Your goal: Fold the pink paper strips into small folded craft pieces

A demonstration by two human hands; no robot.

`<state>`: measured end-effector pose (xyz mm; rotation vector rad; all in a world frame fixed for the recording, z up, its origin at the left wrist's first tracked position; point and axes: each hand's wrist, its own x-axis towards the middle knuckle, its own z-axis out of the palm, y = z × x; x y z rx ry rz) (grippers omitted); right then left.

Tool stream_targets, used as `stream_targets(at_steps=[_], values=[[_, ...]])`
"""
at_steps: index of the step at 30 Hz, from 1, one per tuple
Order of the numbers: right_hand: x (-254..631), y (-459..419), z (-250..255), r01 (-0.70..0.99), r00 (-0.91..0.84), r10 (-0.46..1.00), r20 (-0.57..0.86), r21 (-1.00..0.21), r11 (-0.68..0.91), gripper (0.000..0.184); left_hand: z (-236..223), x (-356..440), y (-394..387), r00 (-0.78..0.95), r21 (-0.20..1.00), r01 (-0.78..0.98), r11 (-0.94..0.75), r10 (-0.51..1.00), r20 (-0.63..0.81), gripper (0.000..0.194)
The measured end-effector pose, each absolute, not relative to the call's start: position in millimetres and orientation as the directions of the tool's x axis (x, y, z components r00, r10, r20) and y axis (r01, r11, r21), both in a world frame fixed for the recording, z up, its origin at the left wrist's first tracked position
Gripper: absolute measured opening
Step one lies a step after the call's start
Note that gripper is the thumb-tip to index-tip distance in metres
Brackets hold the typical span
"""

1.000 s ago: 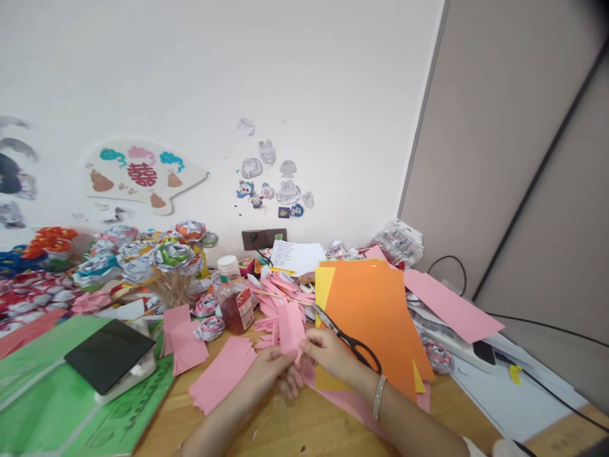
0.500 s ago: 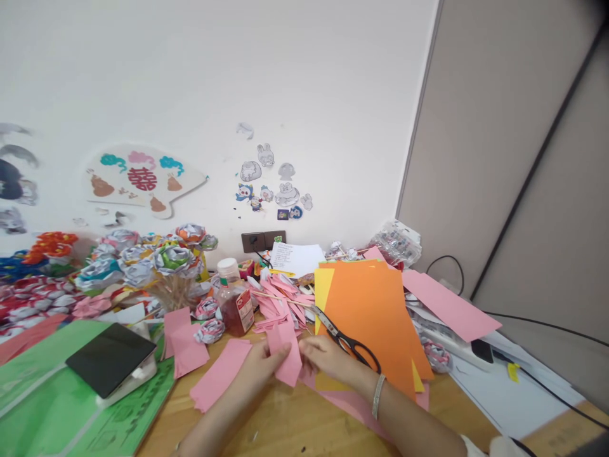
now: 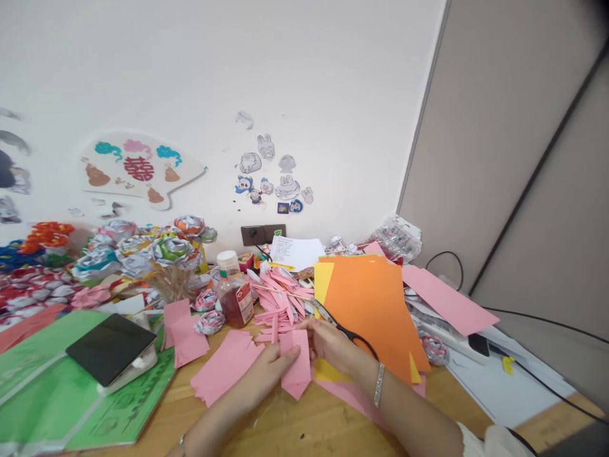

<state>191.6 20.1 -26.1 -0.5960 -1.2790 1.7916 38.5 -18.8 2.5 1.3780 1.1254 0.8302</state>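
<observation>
A small pink piece of paper (image 3: 295, 374) with a pointed lower end is pinched under the thumb of my left hand (image 3: 272, 369). My right hand (image 3: 330, 346) has its fingers closed at the upper right edge of the same paper; its fingertips are partly hidden. Left of my left hand lies a fanned stack of pink paper pieces (image 3: 226, 362). Beyond both hands is a heap of folded pink strips (image 3: 280, 295). Black-handled scissors (image 3: 349, 333) lie on the orange sheets (image 3: 371, 304), partly covered by my right hand.
A bottle of reddish liquid (image 3: 234, 301) stands behind the pink stack. To the left are a black flat device on a white stand (image 3: 111, 349), a green pad (image 3: 28, 393) and paper flowers (image 3: 171, 251). A power strip (image 3: 459, 339) with cables lies to the right.
Both hands and the pink paper have shifted slightly right. My right hand now sits higher against the paper's upper edge and covers more of the scissors. The camera view has tilted a little.
</observation>
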Motion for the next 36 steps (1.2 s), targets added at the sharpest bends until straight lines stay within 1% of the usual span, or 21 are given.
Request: stream_targets(at_steps=[2, 7, 9, 13, 16, 21, 23, 27, 29, 32, 36], values=[[191.3, 19.8, -26.4, -0.36, -0.583, 0.809, 0.08, -0.918, -0.169, 0.031, 3.3, 39.9, -19.7, 0.341, 0.989, 0.131, 0.074, 0.933, -0.115, 0.033], [191.5, 22.2, -34.1, -0.28, -0.633, 0.769, 0.087, -0.952, -0.123, 0.029, -8.4, 44.6, -12.9, 0.392, 0.995, 0.041, 0.09, 0.915, -0.099, 0.034], [191.3, 23.9, -35.7, -0.258, -0.606, 0.789, 0.097, -0.963, -0.079, 0.028, -16.3, 45.6, -8.1, 0.343, 0.998, 0.012, 0.055, 0.938, -0.056, 0.035], [190.3, 24.9, -32.5, -0.194, -0.527, 0.839, 0.135, -0.98, 0.036, 0.029, -23.0, 44.2, -2.8, 0.191, 0.995, 0.086, -0.048, 0.981, 0.03, 0.033], [189.7, 24.1, -31.2, -0.173, -0.483, 0.861, 0.158, -0.981, 0.083, 0.027, -20.7, 43.0, -3.8, 0.198, 0.99, 0.112, -0.088, 0.978, 0.064, 0.031], [188.1, 24.0, -34.6, -0.175, -0.418, 0.888, 0.194, -0.976, 0.131, 0.024, -22.2, 44.2, -5.2, 0.244, 0.994, 0.044, -0.099, 0.966, 0.085, 0.029], [187.5, 23.8, -33.9, -0.183, -0.404, 0.897, 0.18, -0.977, 0.114, 0.025, -23.4, 44.8, -4.7, 0.219, 0.991, 0.076, -0.108, 0.972, 0.089, 0.029], [188.9, 23.2, -30.6, -0.206, -0.397, 0.904, 0.156, -0.975, 0.077, 0.026, -19.3, 45.1, -4.2, 0.128, 0.951, 0.268, -0.152, 0.984, 0.122, 0.028], [190.9, 23.9, -30.8, -0.234, -0.406, 0.902, 0.146, -0.971, 0.052, 0.025, -15.5, 45.1, -4.6, 0.093, 0.93, 0.327, -0.166, 0.985, 0.144, 0.028], [193.7, 26.0, -33.4, -0.241, -0.418, 0.9, 0.124, -0.97, 0.021, 0.023, -12.0, 45.5, -5.1, 0.083, 0.918, 0.359, -0.17, 0.985, 0.15, 0.029], [194.3, 28.3, -35.9, -0.202, -0.418, 0.9, 0.126, -0.978, 0.043, 0.02, -14.2, 45.9, -4.9, 0.11, 0.924, 0.347, -0.158, 0.986, 0.127, 0.027]])
